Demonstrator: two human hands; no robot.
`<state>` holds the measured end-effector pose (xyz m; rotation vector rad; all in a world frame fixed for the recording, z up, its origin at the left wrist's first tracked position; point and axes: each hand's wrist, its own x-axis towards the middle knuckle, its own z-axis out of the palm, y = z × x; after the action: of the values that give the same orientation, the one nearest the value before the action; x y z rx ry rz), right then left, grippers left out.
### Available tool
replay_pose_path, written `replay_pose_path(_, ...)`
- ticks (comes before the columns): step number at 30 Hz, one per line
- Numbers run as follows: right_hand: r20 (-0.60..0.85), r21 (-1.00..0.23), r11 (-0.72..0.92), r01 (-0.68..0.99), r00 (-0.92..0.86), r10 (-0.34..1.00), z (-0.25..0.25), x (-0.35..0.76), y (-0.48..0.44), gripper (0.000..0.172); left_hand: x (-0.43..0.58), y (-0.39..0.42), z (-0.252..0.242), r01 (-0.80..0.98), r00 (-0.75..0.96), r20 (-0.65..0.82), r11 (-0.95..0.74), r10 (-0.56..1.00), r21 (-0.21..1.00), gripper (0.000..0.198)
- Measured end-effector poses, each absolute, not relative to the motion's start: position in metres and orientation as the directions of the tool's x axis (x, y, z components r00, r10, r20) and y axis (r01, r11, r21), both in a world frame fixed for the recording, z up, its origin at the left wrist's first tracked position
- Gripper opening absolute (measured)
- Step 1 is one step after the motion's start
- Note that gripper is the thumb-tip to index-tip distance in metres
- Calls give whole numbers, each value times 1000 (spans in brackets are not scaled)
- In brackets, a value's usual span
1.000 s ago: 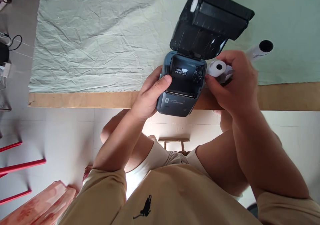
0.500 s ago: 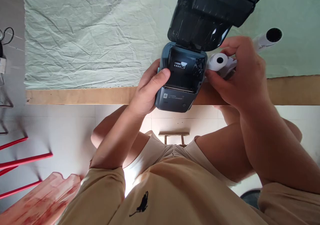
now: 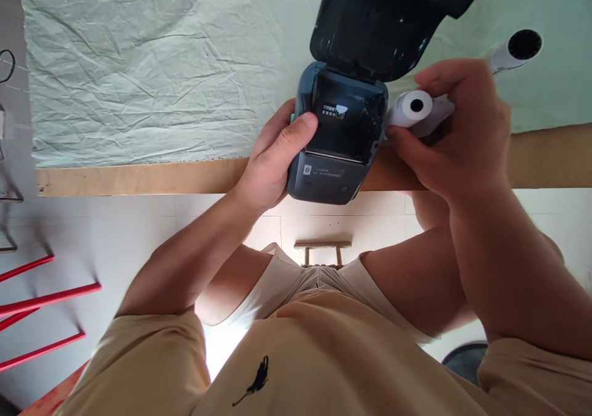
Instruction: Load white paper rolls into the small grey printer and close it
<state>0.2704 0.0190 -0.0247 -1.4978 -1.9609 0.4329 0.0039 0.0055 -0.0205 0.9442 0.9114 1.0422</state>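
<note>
My left hand (image 3: 277, 151) grips the left side of a dark label printer (image 3: 326, 182), its thumb over the edge of the paper bay. The printer's black lid (image 3: 365, 31) is flipped up, and no roll lies in the bay. Just right of the printer, my right hand (image 3: 472, 126) is closed around a small white paper roll (image 3: 409, 109) with a dark core hole. A loose end of the paper hangs at the roll's right, partly behind the fingers. Whether the roll touches the printer's side is hard to make out.
Beyond my right hand, another white roll (image 3: 504, 55) with a wide dark core lies on the pale green cloth (image 3: 152, 71). The table's wooden front edge (image 3: 139, 179) runs below. Red bars (image 3: 50, 296) stand at the lower left, with a small stool (image 3: 322, 245) under the table.
My right hand and the small roll have shifted slightly right, and the roll's end shows more fully. The printer has barely moved in my left hand; my left elbow has swung outward.
</note>
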Motion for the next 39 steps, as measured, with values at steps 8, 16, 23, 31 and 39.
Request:
replay_pose_path(8,391,-561,427,709,-227,892,-32,276,19,46,9,5,-22,-293,233,-81,149,969,944,68)
replay_pose_path(16,420,-550,513,659,-313,852,-27,280,18,45,15,4,-3,-169,173,-259,288,950,942,72)
replay_pose_path(23,414,-573,529,626,-336,846,-31,285,23,41,20,6,-11,-332,142,-184,222,973,917,67)
replay_pose_path(31,439,-631,516,580,-281,853,-38,284,24,48,18,6,-9,-360,172,-245,293,954,886,57)
replay_pose_path(39,599,-692,486,534,48,800,-35,265,13,34,1,10,-20,-326,268,-130,217,955,920,48)
